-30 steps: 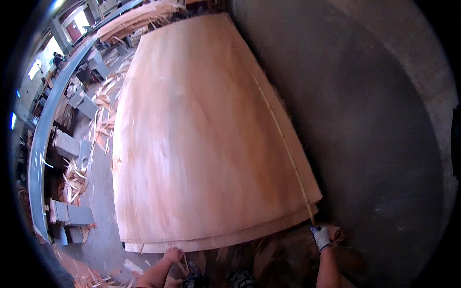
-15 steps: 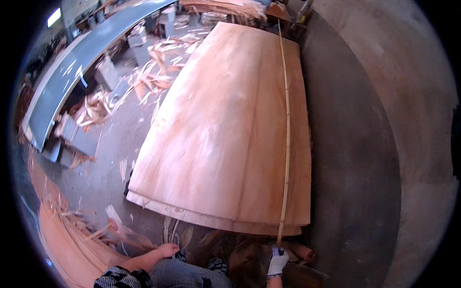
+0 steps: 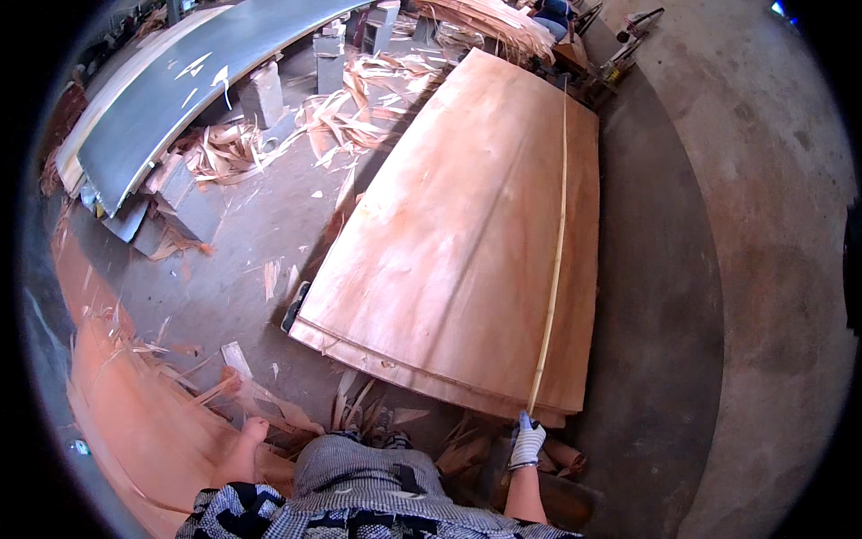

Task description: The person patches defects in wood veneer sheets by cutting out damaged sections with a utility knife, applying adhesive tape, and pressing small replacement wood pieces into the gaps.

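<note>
Pole [image 3: 561, 225] runs over the right side of the veneer stack [image 3: 431, 242], near end gripped in the gloved right hand [image 3: 528, 440]; from my remote seat I'd guess light, whippy, so hold that end, can't tell if the left hand [image 3: 255, 429] is closed

No text, label, brand, number or sign you can read anywhere in your view.
</note>
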The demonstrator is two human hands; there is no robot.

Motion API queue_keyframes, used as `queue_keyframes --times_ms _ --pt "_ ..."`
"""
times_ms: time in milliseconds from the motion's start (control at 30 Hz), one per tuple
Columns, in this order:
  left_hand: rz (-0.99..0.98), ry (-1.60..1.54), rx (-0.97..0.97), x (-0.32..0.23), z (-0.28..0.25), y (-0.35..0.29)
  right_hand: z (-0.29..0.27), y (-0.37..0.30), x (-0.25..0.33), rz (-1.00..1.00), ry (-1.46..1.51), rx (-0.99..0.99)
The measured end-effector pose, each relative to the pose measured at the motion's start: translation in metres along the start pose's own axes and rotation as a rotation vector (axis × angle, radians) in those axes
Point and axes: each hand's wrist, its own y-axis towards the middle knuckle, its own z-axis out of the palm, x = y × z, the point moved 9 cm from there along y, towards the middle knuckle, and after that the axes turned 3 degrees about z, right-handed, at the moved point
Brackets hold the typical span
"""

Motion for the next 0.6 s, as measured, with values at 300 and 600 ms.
queue_keyframes --times_ms 300,600 --pt "0.372 0.164 -0.035 -0.108 -0.009 -0.018 0.095 0.0 0.048 -0.043 0.045 0.158" --pt "0.613 0.085 0.133 -0.291 -0.099 0.033 0.19 -0.01 0.008 0.117 -0.091 0.248"
